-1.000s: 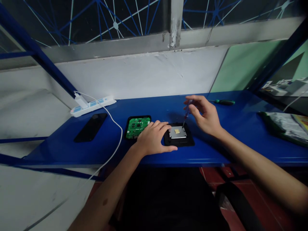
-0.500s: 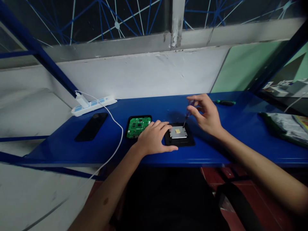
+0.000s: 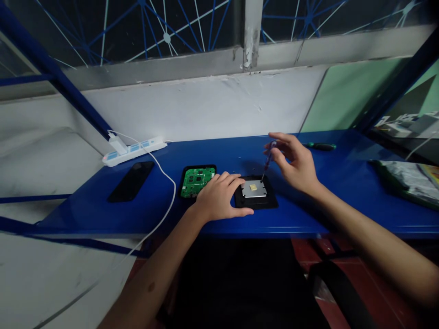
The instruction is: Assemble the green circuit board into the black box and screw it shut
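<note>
A black plastic cover (image 3: pixel 272 199) lies on the blue table, with a silver metal plate (image 3: pixel 257 192) on it. A small yellowish square pad (image 3: pixel 253 187) sits at the plate's middle. My left hand (image 3: pixel 219 194) holds the cover's left side, fingers at the plate's upper left and thumb along the front edge. Between its thumb and fingers my right hand (image 3: pixel 295 162) grips a slim screwdriver (image 3: pixel 268 160) with a clear purplish handle. The screwdriver stands nearly upright, its tip at the plate's upper right corner. Left of the cover, a green circuit board (image 3: pixel 196 179) lies in a black case, partly behind my left hand.
A black phone (image 3: pixel 131 182) and a white power strip (image 3: pixel 135 151) with a charger lie at the left. A white cable (image 3: pixel 168 176) hangs over the front edge. Behind my right hand is a green-and-black screwdriver (image 3: pixel 321 146). A plastic bag (image 3: pixel 411 178) lies far right.
The fingers of my right hand have shifted around the screwdriver handle, the index finger now lifted and straighter. The screwdriver tip stays at the same corner. My left hand and the cover keep their places.
</note>
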The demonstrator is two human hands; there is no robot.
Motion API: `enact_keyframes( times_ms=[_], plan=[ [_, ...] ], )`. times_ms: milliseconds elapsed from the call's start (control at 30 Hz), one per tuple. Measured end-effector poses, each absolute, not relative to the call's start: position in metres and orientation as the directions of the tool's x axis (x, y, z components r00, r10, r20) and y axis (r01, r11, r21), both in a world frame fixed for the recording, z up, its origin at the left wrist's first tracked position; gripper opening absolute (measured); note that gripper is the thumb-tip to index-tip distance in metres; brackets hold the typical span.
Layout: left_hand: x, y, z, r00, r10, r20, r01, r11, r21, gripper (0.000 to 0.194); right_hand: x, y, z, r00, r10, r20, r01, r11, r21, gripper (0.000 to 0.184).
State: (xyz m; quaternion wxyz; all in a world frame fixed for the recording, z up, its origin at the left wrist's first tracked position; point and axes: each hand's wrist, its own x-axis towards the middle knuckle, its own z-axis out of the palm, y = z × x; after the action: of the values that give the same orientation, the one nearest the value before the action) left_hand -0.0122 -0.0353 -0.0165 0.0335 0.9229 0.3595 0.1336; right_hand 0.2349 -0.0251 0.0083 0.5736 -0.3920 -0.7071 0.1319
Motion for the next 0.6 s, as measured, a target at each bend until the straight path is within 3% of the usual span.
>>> enact_keyframes(
  times_ms=[367, 600],
  plan=[
    [-0.0122, -0.0348, -0.0164, 0.706, 0.67, 0.229, 0.655, -0.741, 0.15, 0.082, 0.2367, -0.024, 0.01, -0.005, 0.641, 0.768, 0.502, 0.666, -0.552, 0.018],
    [-0.0124, -0.035, -0.0168, 0.708, 0.67, 0.222, 0.654, -0.741, 0.15, 0.082, 0.2319, -0.0281, 0.0073, -0.055, 0.717, 0.695, 0.406, 0.652, -0.641, 0.028]
  ],
)
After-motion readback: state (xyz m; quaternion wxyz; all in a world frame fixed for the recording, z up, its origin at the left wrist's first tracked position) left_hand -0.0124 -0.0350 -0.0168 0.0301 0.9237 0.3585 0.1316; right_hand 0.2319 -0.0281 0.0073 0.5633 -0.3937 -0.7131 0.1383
